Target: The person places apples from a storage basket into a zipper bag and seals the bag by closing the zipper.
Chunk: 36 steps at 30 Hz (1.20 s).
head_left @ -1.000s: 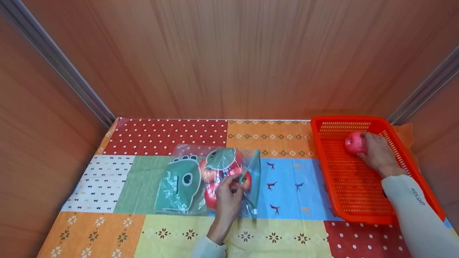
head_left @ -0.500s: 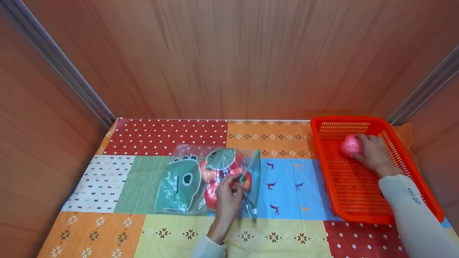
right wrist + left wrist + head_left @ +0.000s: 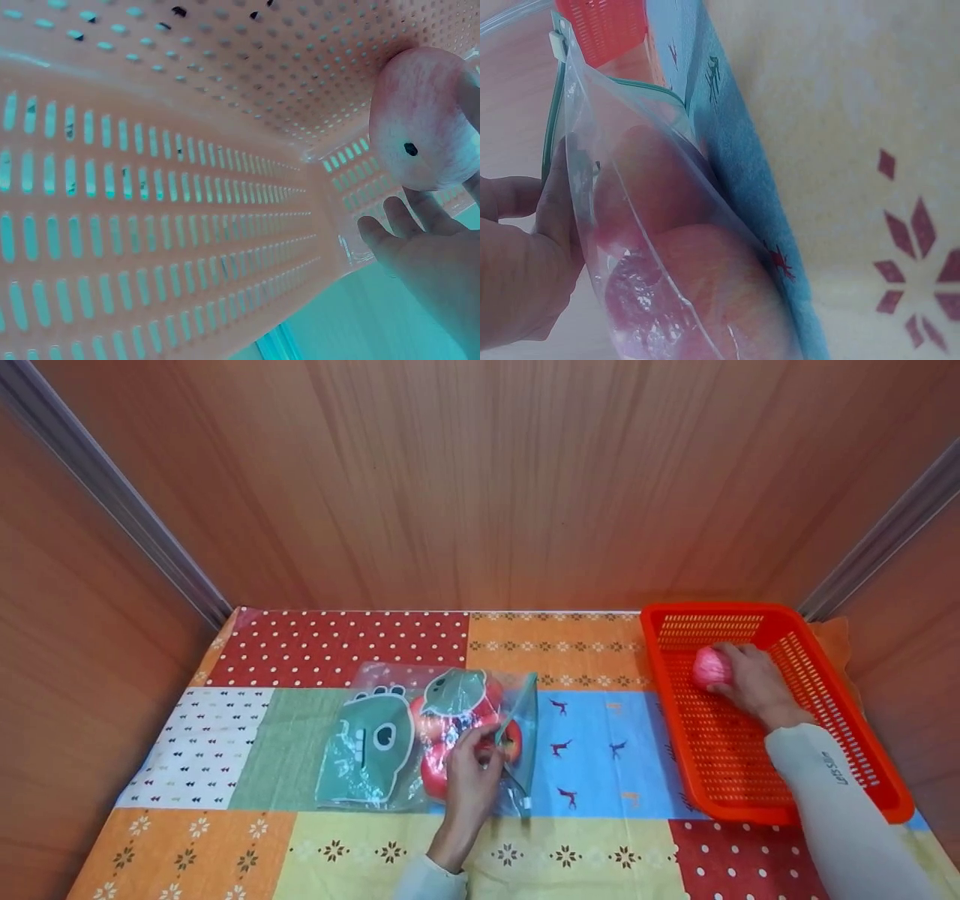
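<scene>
My right hand [image 3: 757, 684] grips a red apple [image 3: 712, 668] inside the orange-red plastic basket [image 3: 679, 765]. In the right wrist view the fingers curl round one side of that apple [image 3: 420, 120], close by the perforated basket wall. My left hand [image 3: 472, 780] pinches the opening edge of a clear zipper bag [image 3: 367, 750] printed with green cartoon dinosaurs. The bag lies flat with several red apples [image 3: 435, 769] in it. A white slider [image 3: 557, 45] sits at the end of the green zip strip in the left wrist view, and the mouth there gapes apart.
A patchwork-print cloth [image 3: 375, 855] covers the table under the bag and basket. Wood-grain panels [image 3: 480, 487] stand along the back and both sides. Between bag and basket lies a strip of blue cloth [image 3: 592, 765].
My right hand has moved the apple a little to the left within the basket. The left hand keeps its pinch on the bag. The head view has shifted slightly.
</scene>
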Available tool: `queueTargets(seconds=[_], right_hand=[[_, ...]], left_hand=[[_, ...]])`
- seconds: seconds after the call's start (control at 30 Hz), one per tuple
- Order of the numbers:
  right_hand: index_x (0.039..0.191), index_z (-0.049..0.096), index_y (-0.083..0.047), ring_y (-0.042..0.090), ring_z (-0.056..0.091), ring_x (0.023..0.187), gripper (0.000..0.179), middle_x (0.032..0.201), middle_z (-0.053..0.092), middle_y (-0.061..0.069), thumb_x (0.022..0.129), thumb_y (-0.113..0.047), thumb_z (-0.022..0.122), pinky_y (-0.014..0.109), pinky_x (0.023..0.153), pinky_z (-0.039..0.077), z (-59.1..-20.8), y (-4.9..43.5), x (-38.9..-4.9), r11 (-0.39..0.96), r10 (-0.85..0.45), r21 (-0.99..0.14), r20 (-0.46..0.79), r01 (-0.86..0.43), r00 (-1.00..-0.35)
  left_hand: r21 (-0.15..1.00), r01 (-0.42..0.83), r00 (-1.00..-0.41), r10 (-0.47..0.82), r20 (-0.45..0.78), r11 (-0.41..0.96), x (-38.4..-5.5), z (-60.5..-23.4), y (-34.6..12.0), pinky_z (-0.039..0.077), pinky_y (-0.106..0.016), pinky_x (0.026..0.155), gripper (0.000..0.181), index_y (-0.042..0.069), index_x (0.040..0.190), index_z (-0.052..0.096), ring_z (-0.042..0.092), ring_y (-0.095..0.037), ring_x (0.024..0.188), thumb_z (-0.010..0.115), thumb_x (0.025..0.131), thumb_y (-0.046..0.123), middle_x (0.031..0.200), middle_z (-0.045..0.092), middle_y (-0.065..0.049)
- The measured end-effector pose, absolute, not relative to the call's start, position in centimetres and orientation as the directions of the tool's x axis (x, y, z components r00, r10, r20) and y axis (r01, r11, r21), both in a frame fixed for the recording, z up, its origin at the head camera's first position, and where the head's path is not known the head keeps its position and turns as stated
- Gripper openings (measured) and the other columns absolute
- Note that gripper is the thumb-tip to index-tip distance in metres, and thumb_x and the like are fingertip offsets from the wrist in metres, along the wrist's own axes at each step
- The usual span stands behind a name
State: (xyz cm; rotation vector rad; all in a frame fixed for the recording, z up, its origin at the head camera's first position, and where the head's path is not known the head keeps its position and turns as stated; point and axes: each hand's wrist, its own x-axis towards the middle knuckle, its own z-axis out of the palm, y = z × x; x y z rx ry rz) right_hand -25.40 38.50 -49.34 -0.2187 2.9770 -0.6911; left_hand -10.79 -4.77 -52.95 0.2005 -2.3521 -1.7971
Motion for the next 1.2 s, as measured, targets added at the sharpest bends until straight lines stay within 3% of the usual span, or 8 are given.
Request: queueTargets(seconds=[0.2,0.8,1.2], right_hand=[[0.159,0.037,-0.006,0.056,0.042,0.129,0.084,0.144,0.043,0.03,0.09,-0.016,0.084,0.08,0.107,0.036,-48.9,37.8,-25.4,0.881,-0.111,-0.47,-0.102,-0.051,-0.989],[0.154,0.04,-0.008,0.051,0.049,0.127,0.078,0.145,0.049,0.026,0.092,-0.026,0.083,0.076,0.108,0.041,-48.4,37.7,-25.0,0.855,-0.132,-0.518,-0.151,-0.035,-0.98],[0.151,0.043,-0.01,0.048,0.051,0.127,0.073,0.144,0.052,0.023,0.092,-0.024,0.083,0.073,0.107,0.045,-48.1,37.2,-24.2,0.846,-0.171,-0.529,-0.153,-0.066,-0.973]], left_hand=[[0.966,-0.012,-0.977,-0.208,0.043,0.256,-10.8,-53.1,-4.8,0.06,-0.022,0.074,0.039,0.008,0.131,0.072,0.066,-0.014,0.081,0.073,0.094,-0.004,0.121,0.07,-0.01],[0.968,-0.011,-0.977,-0.21,0.043,0.25,-10.8,-53.3,-4.7,0.061,-0.024,0.072,0.036,0.006,0.129,0.072,0.067,-0.014,0.078,0.072,0.095,-0.004,0.109,0.069,-0.009],[0.968,0.002,-0.977,-0.205,0.055,0.25,-10.7,-53.2,-4.7,0.062,-0.027,0.075,0.036,0.006,0.13,0.071,0.068,-0.014,0.08,0.074,0.095,-0.002,0.119,0.072,-0.01]])
